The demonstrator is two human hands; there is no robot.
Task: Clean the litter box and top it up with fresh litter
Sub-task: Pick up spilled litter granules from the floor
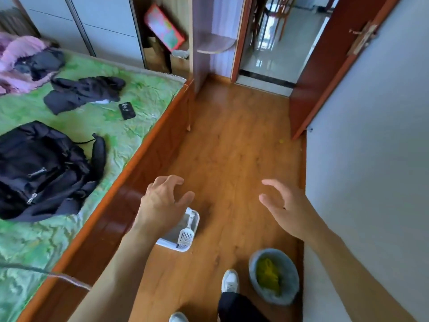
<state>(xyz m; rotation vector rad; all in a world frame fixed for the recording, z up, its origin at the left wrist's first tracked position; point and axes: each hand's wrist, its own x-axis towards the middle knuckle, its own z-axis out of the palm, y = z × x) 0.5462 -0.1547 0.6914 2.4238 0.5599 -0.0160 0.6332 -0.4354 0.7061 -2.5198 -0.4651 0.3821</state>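
Start of job, approach step. Both hands, left [162, 201] & right [282, 209], spread, holding nothing. Litter box [193, 242] w/ scoop [185, 235] on floor by bed, under left hand. Next: bend, grab scoop.

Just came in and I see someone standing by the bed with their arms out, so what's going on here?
A person stands on the wooden floor beside the bed, both hands out and holding nothing. The left hand hangs above a white litter box on the floor, with a white slotted scoop lying in it. The right hand is open above bare floor. A grey round bin holding something yellow-green sits near the person's shoe. No scooping shows yet.
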